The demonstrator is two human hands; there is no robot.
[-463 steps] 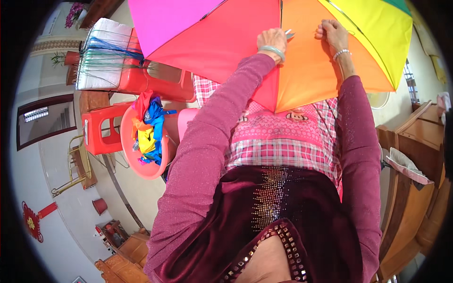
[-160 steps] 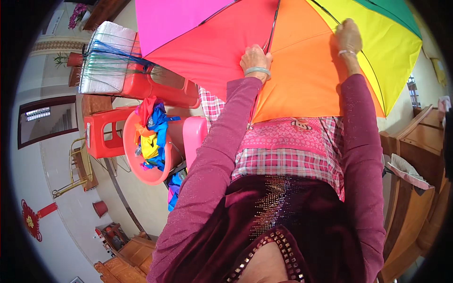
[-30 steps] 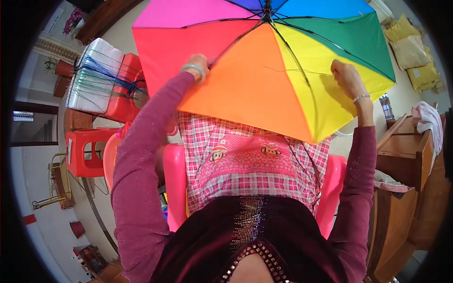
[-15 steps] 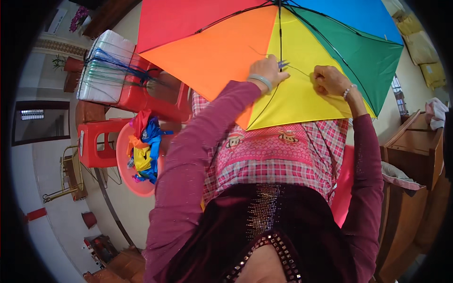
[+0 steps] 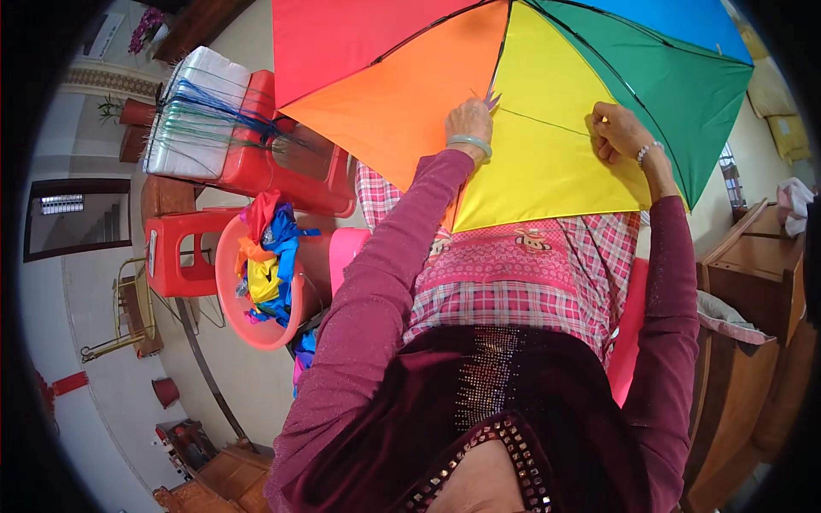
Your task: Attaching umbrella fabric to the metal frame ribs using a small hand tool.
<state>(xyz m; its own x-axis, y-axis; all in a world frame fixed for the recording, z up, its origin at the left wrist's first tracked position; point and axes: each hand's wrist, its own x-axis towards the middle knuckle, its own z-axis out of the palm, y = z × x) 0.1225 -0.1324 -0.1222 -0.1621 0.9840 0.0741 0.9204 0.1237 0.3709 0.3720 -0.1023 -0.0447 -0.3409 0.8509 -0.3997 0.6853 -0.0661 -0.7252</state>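
Head view: umbrella (image 5: 547, 171) open, brightly multicol., w/ blk ribs (image 5: 583, 44).

A pale floor (image 5: 265, 368) runs through the room, crossed on the left by a dark strip (image 5: 205, 350). The left wall (image 5: 111, 368) is whitish, with a red hanging (image 5: 70, 383) on it and, farther along, a dark frame (image 5: 79, 253) around a dim space with a bright, barred patch. Two red stools stand on the left: a small stool (image 5: 164, 265) and, farther off, a big stool (image 5: 329, 201). A gold rack (image 5: 90, 352) and a red pot (image 5: 166, 392) are near that wall. Wooden furniture fills the near left corner and the right side, where a pale cushion (image 5: 727, 316) lies. Purple flowers (image 5: 147, 26) show far left. The light is bright.
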